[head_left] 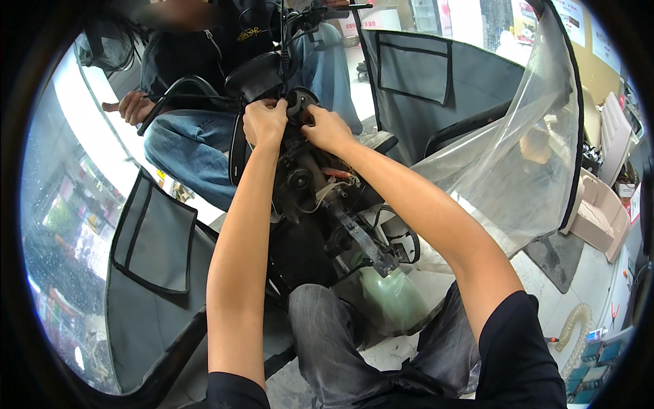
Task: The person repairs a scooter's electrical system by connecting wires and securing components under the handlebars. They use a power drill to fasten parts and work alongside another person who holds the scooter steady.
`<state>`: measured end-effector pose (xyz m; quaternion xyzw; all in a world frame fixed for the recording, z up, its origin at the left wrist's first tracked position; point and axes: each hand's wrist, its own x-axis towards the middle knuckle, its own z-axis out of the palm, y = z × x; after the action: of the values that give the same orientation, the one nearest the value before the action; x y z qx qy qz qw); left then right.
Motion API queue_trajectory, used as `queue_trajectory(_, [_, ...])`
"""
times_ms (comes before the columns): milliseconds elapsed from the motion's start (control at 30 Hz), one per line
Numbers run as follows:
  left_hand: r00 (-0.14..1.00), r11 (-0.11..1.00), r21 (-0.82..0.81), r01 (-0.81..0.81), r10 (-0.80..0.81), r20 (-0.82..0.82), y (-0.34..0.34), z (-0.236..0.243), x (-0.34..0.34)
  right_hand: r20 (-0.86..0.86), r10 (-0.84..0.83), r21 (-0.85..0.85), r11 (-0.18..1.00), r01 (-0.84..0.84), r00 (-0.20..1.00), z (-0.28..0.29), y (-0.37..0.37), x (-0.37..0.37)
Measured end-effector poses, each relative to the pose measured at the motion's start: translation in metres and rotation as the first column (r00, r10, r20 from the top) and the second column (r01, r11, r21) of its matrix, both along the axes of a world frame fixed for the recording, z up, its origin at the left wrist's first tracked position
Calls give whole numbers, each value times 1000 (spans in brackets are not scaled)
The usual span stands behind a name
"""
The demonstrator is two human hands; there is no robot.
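Note:
Both my arms reach forward to the opened-up front of a scooter-like vehicle, its inner parts laid bare. My left hand (264, 124) is closed, thumb and fingers pinched at the left edge of a dark rounded part (298, 103). My right hand (328, 129) curls in from the other side of that part, fingertips bent together against it. What either hand pinches is too small or hidden to make out. Just below are a round black component (299, 178), loose wires with an orange connector (336, 173), and a bare metal bracket (361, 238) slanting toward my knees.
Another person in a black jacket and jeans (197, 136) sits opposite, close to my hands. Grey fabric panels (153, 235) with clear plastic sheeting (504, 163) flank the vehicle. At right are a beige plastic bin (599, 215), a coiled hose (578, 327) and teal boxes (593, 375).

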<state>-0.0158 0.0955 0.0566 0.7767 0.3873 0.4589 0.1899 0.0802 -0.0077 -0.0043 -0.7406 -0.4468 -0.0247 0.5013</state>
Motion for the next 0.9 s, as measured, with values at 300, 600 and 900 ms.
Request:
queue_trajectory(300, [985,949,316,-10,64,-162,-5,-1,-5,89,45,-46,998,-42,995,-5,-1,14])
queue_trajectory(600, [968,940,339,-30,112,-224,-10,12,-6,159,43,-76,997,-31,986,11,-9,11])
queue_trajectory(900, [973,903,428,-29,123,-194,-15,1,-5,214,122,-163,983,-88,969,20,-12,35])
